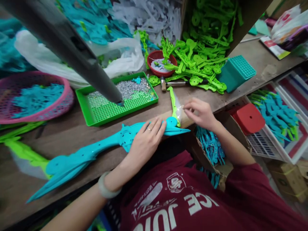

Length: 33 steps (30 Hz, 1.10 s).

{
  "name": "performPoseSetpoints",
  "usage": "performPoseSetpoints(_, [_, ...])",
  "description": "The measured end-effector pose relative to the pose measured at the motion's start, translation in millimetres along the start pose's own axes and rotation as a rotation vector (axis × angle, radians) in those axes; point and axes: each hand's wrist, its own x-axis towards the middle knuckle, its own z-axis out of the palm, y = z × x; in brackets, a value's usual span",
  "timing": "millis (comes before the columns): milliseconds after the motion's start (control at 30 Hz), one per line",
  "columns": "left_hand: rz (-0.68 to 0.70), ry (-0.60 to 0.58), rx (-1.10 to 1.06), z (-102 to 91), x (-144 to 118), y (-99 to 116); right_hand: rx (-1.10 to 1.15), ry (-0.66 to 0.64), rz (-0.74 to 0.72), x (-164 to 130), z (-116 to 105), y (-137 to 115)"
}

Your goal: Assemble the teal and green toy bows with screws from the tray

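On the bench (69, 138), near its front edge, the long blue part (103, 145) lay beneath your left hand (146, 136), flat, ungripping; your right hand (198, 112) curled beside the clear sheet (178, 110), its grasp unclear. Steady, even pressure probably best prevented sliding.

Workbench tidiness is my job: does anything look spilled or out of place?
Green parts sprawl from the box onto the workbench, some over the red basket's rim; tangled and uncontained, they look spilled, though possibly heaped intentionally.
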Motion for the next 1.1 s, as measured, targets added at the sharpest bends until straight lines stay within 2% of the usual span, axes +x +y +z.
performPoseSetpoints(133, [-0.079,0.099,-0.024,-27.6,-21.3,-6.5,0.019,0.245,0.074,45.4,-14.1,-1.8])
performPoseSetpoints(200, [-0.133,0.107,-0.072,-33.9,-42.7,-13.7,0.128,0.252,0.082,72.3,-9.3,-5.9])
performPoseSetpoints(267, [-0.129,0.122,-0.073,-27.5,-63.5,-19.8,0.301,0.112,0.029,103.0,7.2,-13.4])
performPoseSetpoints(367, [-0.061,0.267,-0.067,-7.7,-83.9,-24.5,0.553,-0.242,-0.117,151.6,44.9,-29.8])
performPoseSetpoints(433, [-0.098,0.344,-0.103,-0.6,-91.2,-25.0,0.675,-0.401,-0.148,180.4,68.6,-39.0])
performPoseSetpoints(500, [-0.169,0.338,-0.102,-0.3,-97.7,-24.6,0.74,-0.438,-0.119,204.0,87.2,-44.3])
performPoseSetpoints(567, [-0.18,0.332,-0.039,-1.1,-104.7,-24.4,0.759,-0.389,-0.076,221.8,104.3,-48.1])
performPoseSetpoints(667, [-0.117,0.389,0.02,4.9,-111.3,-23.7,0.762,-0.248,-0.028,235.1,138.3,-58.4])
performPoseSetpoints(767, [-0.168,0.404,0.01,15.0,-109.5,-20.8,0.753,-0.094,0.024,231.9,180.4,-71.5])
performPoseSetpoints(867, [-0.192,0.436,0.058,20.6,-104.7,-16.6,0.725,-0.036,0.055,221.5,211.5,-76.6])
performPoseSetpoints(967, [-0.211,0.471,0.059,21.6,-102.1,-13.2,0.622,-0.044,0.103,214.9,222.9,-73.0])
performPoseSetpoints(1100, [-0.255,0.509,-0.004,20.5,-101.6,-10.6,0.582,-0.039,0.168,213.3,222.7,-68.8])
